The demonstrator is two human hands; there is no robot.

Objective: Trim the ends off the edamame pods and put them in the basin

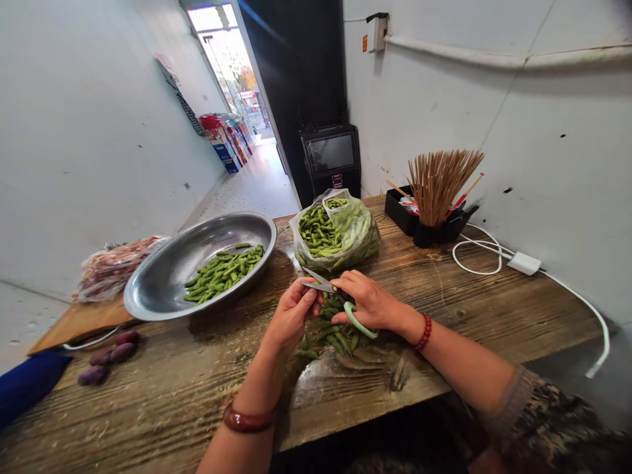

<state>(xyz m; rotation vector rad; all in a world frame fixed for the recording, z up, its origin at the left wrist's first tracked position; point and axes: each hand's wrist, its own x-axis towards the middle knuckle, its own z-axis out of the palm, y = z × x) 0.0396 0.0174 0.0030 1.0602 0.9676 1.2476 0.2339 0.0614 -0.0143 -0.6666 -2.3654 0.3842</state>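
Wooden bench (207,401): being occupied near its far edge by a plastic bag (365,237) of green pods and toward its left end by a steel basin (158,276) partly filled with more. Loose pods (340,339), toward the near edge: being overhung by both hands. Scissors (324,286), one pair: being gripped at the green handles by the right hand (368,299), fingers clamped, blades parted. Left hand (291,313): fingers being pinched together at the blades; whether a pod is being held cannot be told. Sound practice, as judged: pod tips alone being offered, left fingertips being kept behind the cutting line.
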